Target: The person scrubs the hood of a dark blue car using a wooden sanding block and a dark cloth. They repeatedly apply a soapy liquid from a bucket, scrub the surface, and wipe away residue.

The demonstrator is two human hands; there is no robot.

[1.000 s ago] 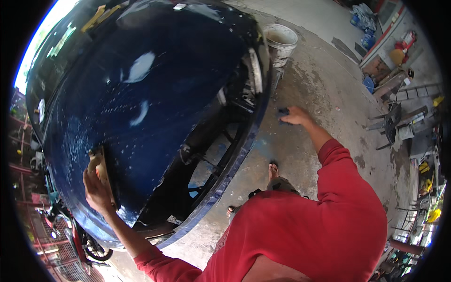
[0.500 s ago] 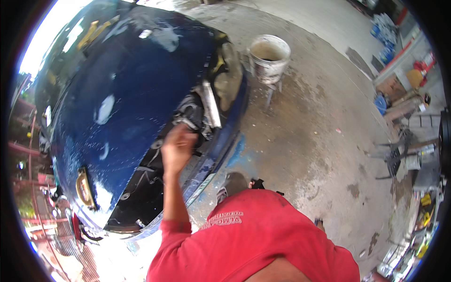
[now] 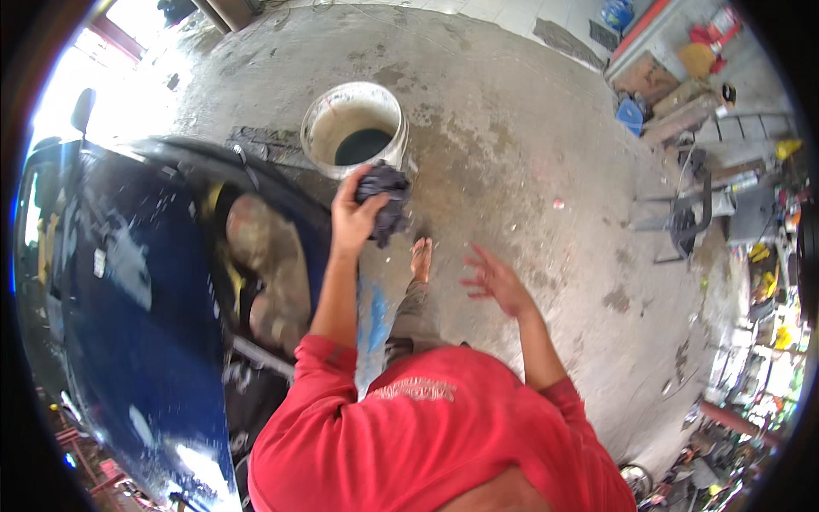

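Note:
My left hand (image 3: pixel 357 213) is closed round a crumpled dark rag (image 3: pixel 386 203), held up at the near rim of a white bucket (image 3: pixel 313 136). Dark liquid (image 3: pixel 362 147) lies in the bottom of the bucket. To the right, out over the concrete, my right hand (image 3: pixel 499 283) has its fingers spread and holds nothing. On my left stands a car with a dark blue hood (image 3: pixel 162 328), marked by pale scuffed patches. Its clouded headlight (image 3: pixel 266 256) sits at the corner nearest my left forearm.
A blue paint stain (image 3: pixel 376 317) marks the concrete floor (image 3: pixel 546 162) by my leg. Along the right side are a black chair-like frame (image 3: pixel 689 224), a blue container (image 3: pixel 630 116), boards and heaped clutter. A side mirror (image 3: pixel 84 109) sticks up from the car.
My left hand has come away from the car's front, carrying the dark rag to the bucket. My right hand has come into view. The view has swung, bringing the bucket nearer.

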